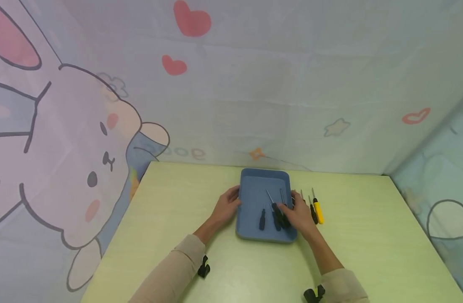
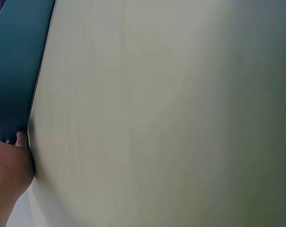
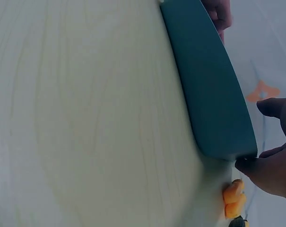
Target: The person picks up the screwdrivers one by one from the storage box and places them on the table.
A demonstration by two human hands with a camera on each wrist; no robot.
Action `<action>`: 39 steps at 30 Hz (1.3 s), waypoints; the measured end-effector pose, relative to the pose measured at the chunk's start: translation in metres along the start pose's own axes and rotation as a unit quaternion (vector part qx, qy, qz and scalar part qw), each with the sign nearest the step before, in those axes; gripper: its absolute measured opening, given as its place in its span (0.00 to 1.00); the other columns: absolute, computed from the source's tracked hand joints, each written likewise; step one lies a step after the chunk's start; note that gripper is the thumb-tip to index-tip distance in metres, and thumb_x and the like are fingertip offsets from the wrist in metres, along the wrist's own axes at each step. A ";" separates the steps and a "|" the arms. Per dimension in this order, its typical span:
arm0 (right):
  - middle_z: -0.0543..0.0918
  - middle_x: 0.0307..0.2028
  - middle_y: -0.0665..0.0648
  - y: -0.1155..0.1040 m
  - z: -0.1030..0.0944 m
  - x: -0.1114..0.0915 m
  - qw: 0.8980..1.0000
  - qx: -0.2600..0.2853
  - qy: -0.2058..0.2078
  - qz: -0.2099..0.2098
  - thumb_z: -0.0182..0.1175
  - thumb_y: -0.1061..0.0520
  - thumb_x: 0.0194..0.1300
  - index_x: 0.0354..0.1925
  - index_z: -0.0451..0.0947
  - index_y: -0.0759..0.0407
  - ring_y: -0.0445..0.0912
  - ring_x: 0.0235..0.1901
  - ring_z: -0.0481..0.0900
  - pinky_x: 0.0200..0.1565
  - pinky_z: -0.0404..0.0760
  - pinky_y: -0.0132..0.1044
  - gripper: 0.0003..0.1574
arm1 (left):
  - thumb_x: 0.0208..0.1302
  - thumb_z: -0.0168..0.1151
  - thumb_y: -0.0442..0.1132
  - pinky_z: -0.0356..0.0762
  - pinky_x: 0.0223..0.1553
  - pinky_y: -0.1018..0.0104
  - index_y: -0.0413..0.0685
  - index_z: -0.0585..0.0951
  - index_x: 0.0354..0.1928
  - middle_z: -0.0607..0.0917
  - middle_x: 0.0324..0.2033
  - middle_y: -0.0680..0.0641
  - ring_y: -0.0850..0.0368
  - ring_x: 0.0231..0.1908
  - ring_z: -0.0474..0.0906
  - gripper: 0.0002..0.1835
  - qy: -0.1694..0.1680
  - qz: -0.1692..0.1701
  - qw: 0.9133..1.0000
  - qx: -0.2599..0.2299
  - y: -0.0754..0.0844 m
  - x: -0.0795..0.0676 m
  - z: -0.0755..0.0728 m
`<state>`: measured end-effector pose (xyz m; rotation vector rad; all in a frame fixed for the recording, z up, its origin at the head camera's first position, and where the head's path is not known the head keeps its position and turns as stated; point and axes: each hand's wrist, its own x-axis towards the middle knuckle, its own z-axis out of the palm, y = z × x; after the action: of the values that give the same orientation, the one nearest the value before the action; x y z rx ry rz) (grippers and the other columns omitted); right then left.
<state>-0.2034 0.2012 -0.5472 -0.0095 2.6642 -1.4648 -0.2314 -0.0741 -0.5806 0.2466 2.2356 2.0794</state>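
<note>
A blue-grey rectangular tray (image 1: 250,210) lies on the table with several dark-handled screwdrivers (image 1: 262,219) in its lower right half, their shafts pointing away from me. At its left wall, my left hand (image 1: 225,207) grips the side, with fingertips against the outer face. The right hand (image 1: 301,214) holds the opposite wall; its thumb reaches over the rim near the handles and its other fingers lie outside. In the right wrist view the tray wall (image 3: 213,90) meets those fingertips. The right hand partly hides the screwdrivers beside it.
Right of the tray lie more screwdrivers, one with a yellow handle (image 1: 318,211) and others with black handles (image 1: 313,213). The pale yellow table (image 1: 178,198) ends at a printed cloth backdrop (image 1: 261,105) behind and at the sides.
</note>
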 end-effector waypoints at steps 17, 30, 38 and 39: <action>0.58 0.79 0.76 -0.003 0.013 -0.005 1.000 -0.019 0.017 -0.003 0.59 0.50 0.78 0.82 0.48 0.71 0.70 0.78 0.57 0.77 0.59 0.64 0.50 | 0.72 0.51 0.25 0.62 0.76 0.46 0.28 0.63 0.78 0.66 0.76 0.29 0.35 0.77 0.62 0.33 0.002 0.010 1.000 -0.010 0.005 -0.004 -0.002; 0.59 0.79 0.74 0.004 0.016 -0.013 0.999 0.025 0.020 -0.029 0.52 0.58 0.82 0.82 0.51 0.68 0.69 0.77 0.60 0.74 0.64 0.65 0.40 | 0.70 0.51 0.25 0.63 0.76 0.46 0.27 0.63 0.77 0.65 0.76 0.28 0.35 0.77 0.62 0.33 0.015 -0.009 1.000 -0.016 0.005 -0.014 -0.005; 0.57 0.80 0.73 0.004 0.018 -0.005 0.996 0.058 0.027 -0.055 0.51 0.60 0.82 0.82 0.51 0.70 0.70 0.76 0.61 0.73 0.66 0.63 0.39 | 0.70 0.52 0.24 0.62 0.77 0.44 0.26 0.63 0.77 0.65 0.76 0.27 0.33 0.77 0.61 0.33 0.022 0.000 0.999 -0.030 0.008 -0.012 -0.010; 0.57 0.80 0.73 0.004 0.017 -0.004 0.996 0.061 0.027 -0.057 0.51 0.60 0.83 0.82 0.51 0.70 0.70 0.76 0.61 0.73 0.65 0.63 0.39 | 0.70 0.52 0.24 0.61 0.77 0.44 0.26 0.62 0.77 0.65 0.76 0.26 0.33 0.77 0.61 0.33 0.021 0.002 0.999 -0.034 0.009 -0.011 -0.010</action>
<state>-0.1973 0.1891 -0.5595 -0.1170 2.6518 -1.6821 -0.2219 -0.0853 -0.5717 0.2057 2.1839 2.1779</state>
